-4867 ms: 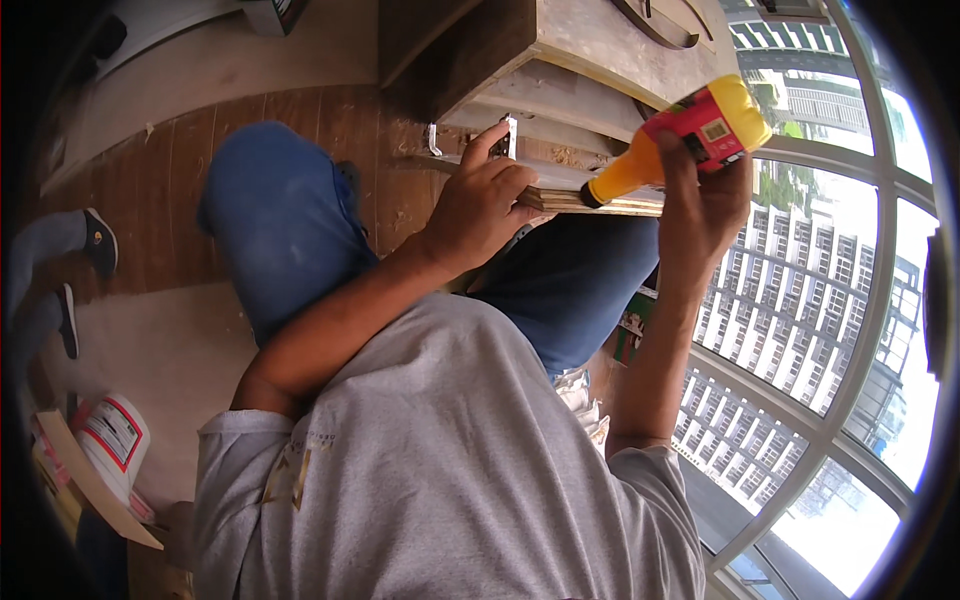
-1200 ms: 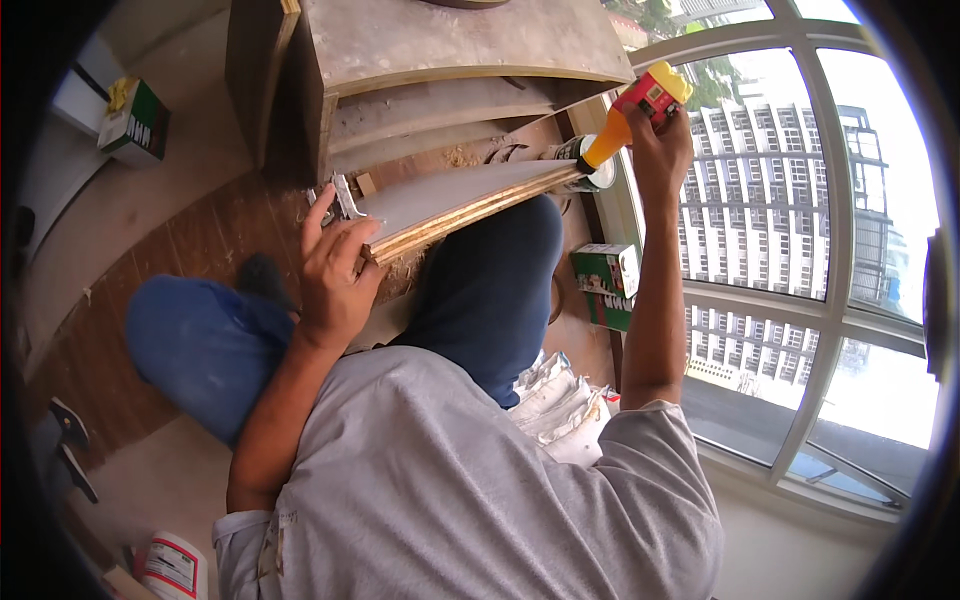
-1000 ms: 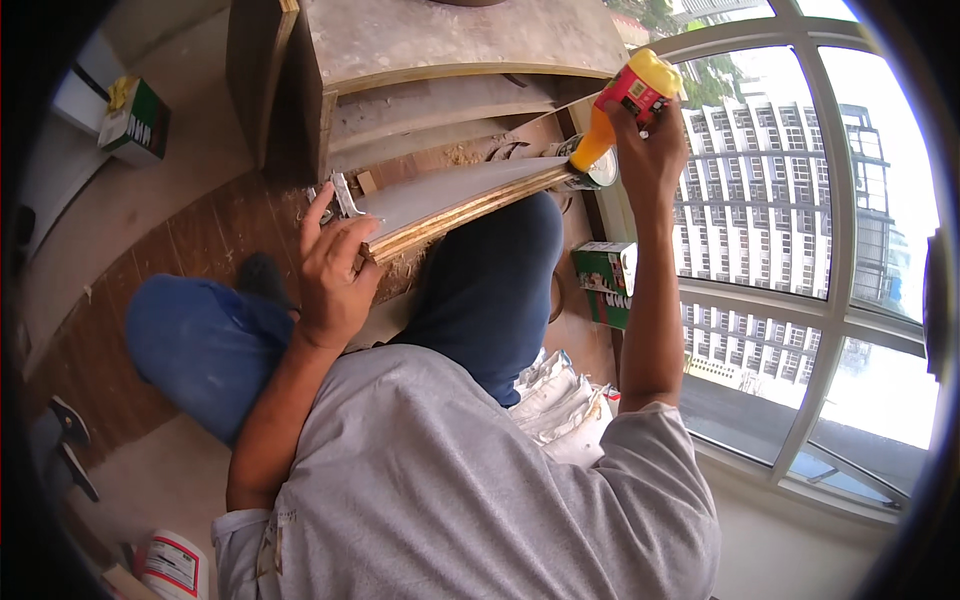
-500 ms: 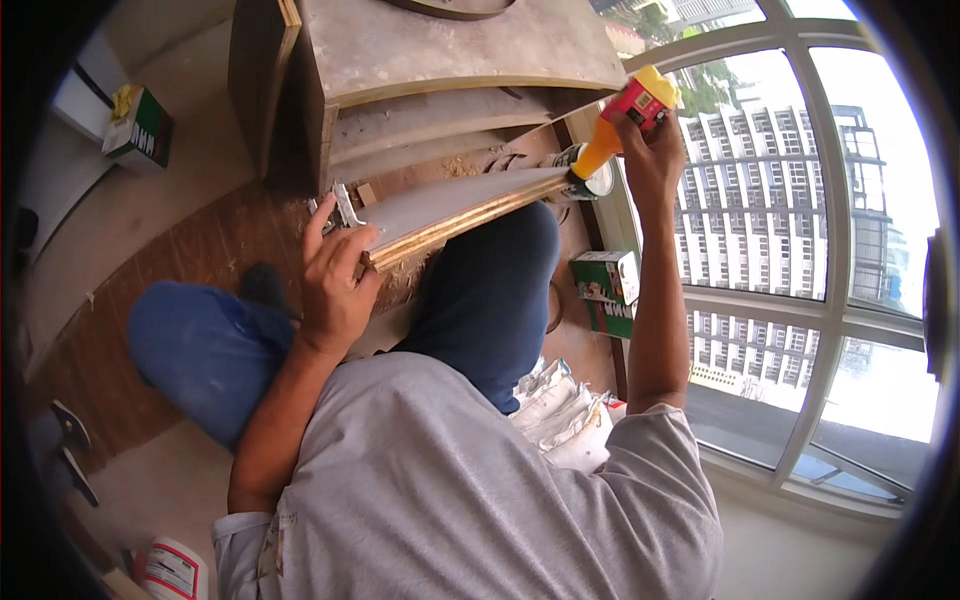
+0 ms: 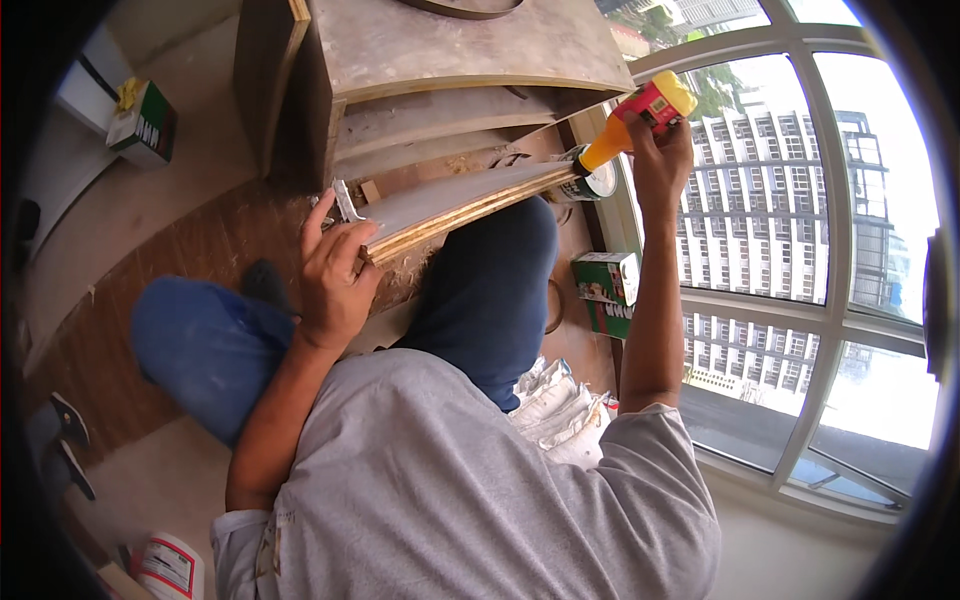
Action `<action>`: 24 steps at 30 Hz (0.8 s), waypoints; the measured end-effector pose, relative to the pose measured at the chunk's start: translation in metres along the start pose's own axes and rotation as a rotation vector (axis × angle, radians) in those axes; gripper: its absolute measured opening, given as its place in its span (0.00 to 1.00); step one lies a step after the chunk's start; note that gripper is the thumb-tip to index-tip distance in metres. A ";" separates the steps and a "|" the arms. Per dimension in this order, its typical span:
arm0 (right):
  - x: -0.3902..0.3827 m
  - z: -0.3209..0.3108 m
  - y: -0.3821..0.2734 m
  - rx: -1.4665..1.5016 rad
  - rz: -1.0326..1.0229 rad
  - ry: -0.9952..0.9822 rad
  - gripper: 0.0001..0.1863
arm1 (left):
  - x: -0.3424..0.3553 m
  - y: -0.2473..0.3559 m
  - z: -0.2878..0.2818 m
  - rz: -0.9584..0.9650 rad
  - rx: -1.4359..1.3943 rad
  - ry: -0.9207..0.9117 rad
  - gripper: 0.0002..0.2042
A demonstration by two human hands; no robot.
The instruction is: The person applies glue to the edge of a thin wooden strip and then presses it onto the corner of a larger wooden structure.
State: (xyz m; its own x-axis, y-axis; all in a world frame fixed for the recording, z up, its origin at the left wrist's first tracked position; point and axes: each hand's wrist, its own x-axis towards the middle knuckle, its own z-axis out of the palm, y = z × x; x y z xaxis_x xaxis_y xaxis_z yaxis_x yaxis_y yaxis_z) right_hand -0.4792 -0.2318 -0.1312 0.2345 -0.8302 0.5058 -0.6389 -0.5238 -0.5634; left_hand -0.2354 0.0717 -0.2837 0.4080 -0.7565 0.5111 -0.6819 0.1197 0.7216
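Note:
A plywood board with a grey face slants across my lap, its layered edge turned toward me. My left hand grips its left end, the forefinger raised beside a silvery metal piece whose kind I cannot make out. Tilted nozzle-down in my right hand is an orange-yellow squeeze bottle with a red label. Its dark tip meets the far right end of the board's edge; whether anything flows from it does not show.
A curved-front wooden cabinet stands just beyond the board. Behind the bottle's tip is a can. Green-and-white boxes and a white sack lie at right, near the large window. Wood shavings litter the floor.
My right hand and the bottle have shifted slightly right, the tip staying at the board's far end. My left hand keeps its grip on the board.

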 end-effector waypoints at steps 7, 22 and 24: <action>-0.016 0.005 -0.026 -0.010 -0.060 -0.052 0.23 | -0.005 -0.002 -0.001 -0.009 -0.001 -0.023 0.24; -0.009 -0.004 -0.013 -0.093 0.002 -0.024 0.22 | 0.000 -0.001 0.002 0.003 0.010 -0.025 0.24; -0.028 0.007 -0.039 0.160 -0.008 -0.091 0.22 | -0.002 -0.001 0.000 -0.014 -0.009 -0.025 0.24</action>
State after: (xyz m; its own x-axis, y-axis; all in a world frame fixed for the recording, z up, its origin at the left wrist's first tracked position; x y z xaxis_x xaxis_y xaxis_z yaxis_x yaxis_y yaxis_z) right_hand -0.4560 -0.1900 -0.1279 0.3096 -0.8358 0.4535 -0.5133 -0.5484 -0.6602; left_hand -0.2362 0.0732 -0.2854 0.4025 -0.7738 0.4890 -0.6708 0.1142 0.7328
